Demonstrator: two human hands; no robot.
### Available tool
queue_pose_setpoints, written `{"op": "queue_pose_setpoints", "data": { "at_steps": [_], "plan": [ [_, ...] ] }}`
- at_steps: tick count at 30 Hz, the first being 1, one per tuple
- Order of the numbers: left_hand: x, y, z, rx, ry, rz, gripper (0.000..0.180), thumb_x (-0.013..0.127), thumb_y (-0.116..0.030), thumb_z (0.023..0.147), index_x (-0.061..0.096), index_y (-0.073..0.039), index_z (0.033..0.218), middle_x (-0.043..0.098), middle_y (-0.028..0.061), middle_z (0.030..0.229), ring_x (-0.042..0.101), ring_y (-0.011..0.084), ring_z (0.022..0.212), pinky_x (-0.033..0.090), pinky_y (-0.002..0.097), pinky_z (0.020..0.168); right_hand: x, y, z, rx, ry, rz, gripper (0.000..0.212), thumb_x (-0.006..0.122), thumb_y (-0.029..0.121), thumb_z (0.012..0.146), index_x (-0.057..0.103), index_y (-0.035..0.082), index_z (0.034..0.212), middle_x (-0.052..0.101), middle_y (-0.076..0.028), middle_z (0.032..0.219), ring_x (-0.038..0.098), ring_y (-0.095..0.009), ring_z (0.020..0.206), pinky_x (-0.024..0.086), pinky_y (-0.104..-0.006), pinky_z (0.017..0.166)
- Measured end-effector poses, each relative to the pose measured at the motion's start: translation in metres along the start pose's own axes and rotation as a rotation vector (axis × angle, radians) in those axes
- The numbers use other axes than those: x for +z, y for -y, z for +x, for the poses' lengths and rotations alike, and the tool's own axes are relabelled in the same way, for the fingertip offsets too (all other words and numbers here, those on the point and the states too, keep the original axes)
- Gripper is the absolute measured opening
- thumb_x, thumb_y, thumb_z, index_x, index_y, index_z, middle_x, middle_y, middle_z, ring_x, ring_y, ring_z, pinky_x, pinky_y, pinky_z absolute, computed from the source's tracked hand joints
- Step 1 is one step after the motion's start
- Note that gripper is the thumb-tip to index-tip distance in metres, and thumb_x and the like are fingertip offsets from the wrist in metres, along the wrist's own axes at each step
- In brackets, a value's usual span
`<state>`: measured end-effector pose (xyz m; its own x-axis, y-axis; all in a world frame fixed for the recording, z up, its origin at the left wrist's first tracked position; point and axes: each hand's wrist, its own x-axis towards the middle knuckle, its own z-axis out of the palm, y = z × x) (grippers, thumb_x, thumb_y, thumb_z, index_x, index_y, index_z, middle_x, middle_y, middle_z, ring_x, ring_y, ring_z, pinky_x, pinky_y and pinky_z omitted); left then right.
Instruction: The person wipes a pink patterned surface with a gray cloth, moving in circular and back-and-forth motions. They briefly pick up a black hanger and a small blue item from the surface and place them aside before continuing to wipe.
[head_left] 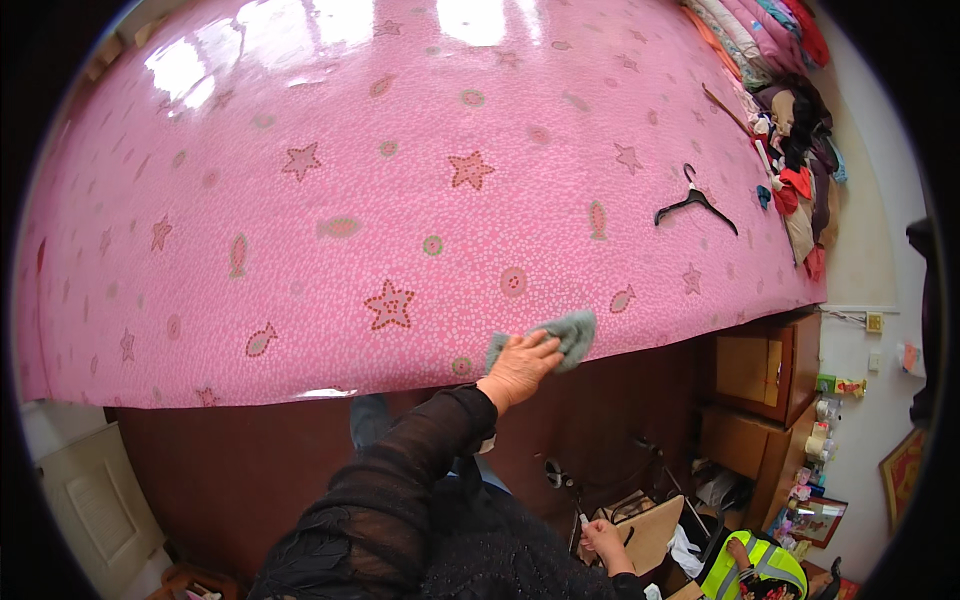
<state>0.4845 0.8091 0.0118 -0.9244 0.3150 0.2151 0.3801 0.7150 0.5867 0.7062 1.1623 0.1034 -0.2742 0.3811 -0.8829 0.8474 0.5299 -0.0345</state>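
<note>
We have our left hand (522,370) out at the near edge of a broad bed with a glossy pink cover (520,215) printed with starfish and fish, and right under those fingers sits a soft, grey-green fabric cloth (574,338). Its long axis runs left to right, climbing a little to the right; the bigger part pokes out past our fingertips, away to their right, a smaller part shows to their left. So the left hand is plainly the nearer one, in contact, fingers stretched over the fabric; whether it pinches the underside, we can't tell.

Down low on the right, well apart from the cloth, our right hand (602,540) bends its fingers at a slim, pale piece (585,521) beside a flat tan panel (648,535); clasped or merely resting, we can't tell.

Now the count: two hands of ours, one cloth, one pale piece, one tan panel. Up on the bed, we spot one black hanger (695,205) well beyond the cloth, and one mixed heap of clothes (800,190) at the right end. Below, one yellow reflective vest (765,572).
</note>
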Motion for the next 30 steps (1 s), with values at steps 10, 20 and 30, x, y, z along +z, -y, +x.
{"op": "queue_pose_setpoints", "data": {
  "at_steps": [10, 20, 30],
  "plan": [
    [-0.112, 0.050, -0.091, -0.258, -0.511, -0.132, 0.037, 0.055, 0.004, 0.075, 0.060, -0.008, 0.110, 0.059, 0.0143, 0.112, 0.054, 0.0352, 0.108, 0.043, 0.0437, 0.093, -0.032, 0.081, 0.038, -0.226, 0.018, -0.134, 0.020, 0.065, 0.021, 0.084, 0.057, 0.003, 0.084, 0.060, -0.004, 0.071, 0.058, -0.011, 0.059, 0.045, -0.0243, 0.051],
    [-0.155, 0.152, -0.261, -1.128, -0.746, 0.595, 0.044, 0.059, -0.016, 0.082, 0.053, -0.013, 0.126, 0.047, 0.0137, 0.132, 0.040, 0.0368, 0.123, 0.031, 0.0447, 0.103, -0.056, 0.125, 0.055, -0.358, 0.039, -0.281, 0.022, 0.065, 0.024, 0.084, 0.058, 0.003, 0.085, 0.061, -0.004, 0.073, 0.060, -0.011, 0.061, 0.046, -0.0248, 0.052],
    [-0.036, 0.041, -0.102, -0.542, -0.469, 0.239, 0.039, 0.058, -0.009, 0.075, 0.060, -0.012, 0.113, 0.055, 0.0090, 0.124, 0.048, 0.0304, 0.119, 0.039, 0.0422, 0.089, -0.056, 0.071, 0.054, -0.279, 0.047, -0.190, 0.022, 0.064, 0.024, 0.085, 0.057, 0.003, 0.086, 0.061, -0.004, 0.073, 0.060, -0.012, 0.061, 0.046, -0.0250, 0.053]
  ]
}}
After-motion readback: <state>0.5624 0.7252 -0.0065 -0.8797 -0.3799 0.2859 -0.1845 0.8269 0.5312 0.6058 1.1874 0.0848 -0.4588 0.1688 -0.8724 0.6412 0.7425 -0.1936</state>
